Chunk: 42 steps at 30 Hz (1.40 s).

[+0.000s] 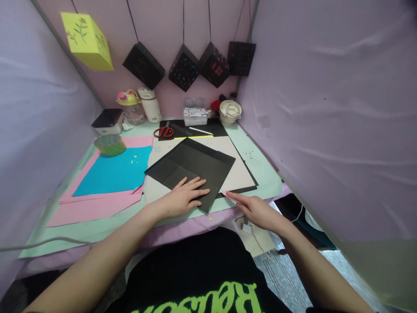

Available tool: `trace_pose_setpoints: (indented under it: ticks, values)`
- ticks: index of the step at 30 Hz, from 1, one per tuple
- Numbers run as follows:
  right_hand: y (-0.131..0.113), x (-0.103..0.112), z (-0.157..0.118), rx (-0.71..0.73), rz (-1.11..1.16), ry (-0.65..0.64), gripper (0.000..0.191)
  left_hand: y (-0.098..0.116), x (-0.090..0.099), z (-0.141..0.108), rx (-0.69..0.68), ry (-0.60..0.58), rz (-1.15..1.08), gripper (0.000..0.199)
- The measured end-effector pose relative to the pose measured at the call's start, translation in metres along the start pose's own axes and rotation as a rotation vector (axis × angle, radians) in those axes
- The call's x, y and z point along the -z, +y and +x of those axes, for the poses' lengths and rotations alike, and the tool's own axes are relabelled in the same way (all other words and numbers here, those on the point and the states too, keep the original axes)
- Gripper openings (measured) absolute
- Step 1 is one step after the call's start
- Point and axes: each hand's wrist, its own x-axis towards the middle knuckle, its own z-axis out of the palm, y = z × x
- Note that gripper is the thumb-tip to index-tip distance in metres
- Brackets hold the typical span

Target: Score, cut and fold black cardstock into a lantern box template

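Card (195,156), black and creased, lies askew on a white board (239,174), one corner pointing toward the person. The left hand (189,195) rests palm down on the card's near part, fingers spread, holding nothing. Just beside the card's near right edge, the right hand (256,211) has its fingers drawn together, pinching a small pink tool (224,192) with the index finger stretched along it; the rest of the tool is hidden. Left of the card lie a blue sheet (114,174) and pink sheets (94,211), with a green bowl (112,147) at the blue one's far edge. Beyond the card are red scissors (163,132), a yellow strip (192,138), a white pen (201,131) and, farther back, a box of markers (196,119). Black boxes (184,69) hang behind the card.
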Motion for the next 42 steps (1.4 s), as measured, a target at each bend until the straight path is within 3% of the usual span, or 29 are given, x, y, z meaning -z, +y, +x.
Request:
trace_pose_setpoints:
  ticks: [8,19,26,28,31,34,38,42]
  values:
    - [0.013,0.003,0.005,0.091,0.092,-0.004,0.048,0.000,0.000,0.000,-0.008,0.002,0.001,0.048]
    - [0.021,-0.001,0.007,0.089,0.106,-0.031,0.047,0.002,0.000,0.000,-0.002,0.011,0.013,0.048]
    - [0.016,0.019,-0.025,0.022,0.163,-0.079,0.045,-0.005,0.013,-0.001,-0.023,0.043,0.001,0.042]
    - [0.019,0.023,-0.036,-0.012,0.184,-0.079,0.047,-0.003,0.020,0.001,0.062,0.151,0.031,0.040]
    - [0.025,0.024,-0.042,-0.053,0.230,-0.034,0.049,0.013,0.024,0.008,0.391,0.358,0.094,0.062]
    - [0.026,0.017,-0.038,-0.071,0.269,0.029,0.048,0.031,0.019,0.021,0.611,0.357,0.114,0.090]
    - [0.026,0.010,-0.033,-0.047,0.304,0.090,0.049,0.036,0.012,0.037,0.667,0.320,0.096,0.088]
    - [0.032,0.012,-0.035,-0.034,0.319,0.177,0.051,0.038,0.025,0.035,0.614,0.389,0.207,0.063]
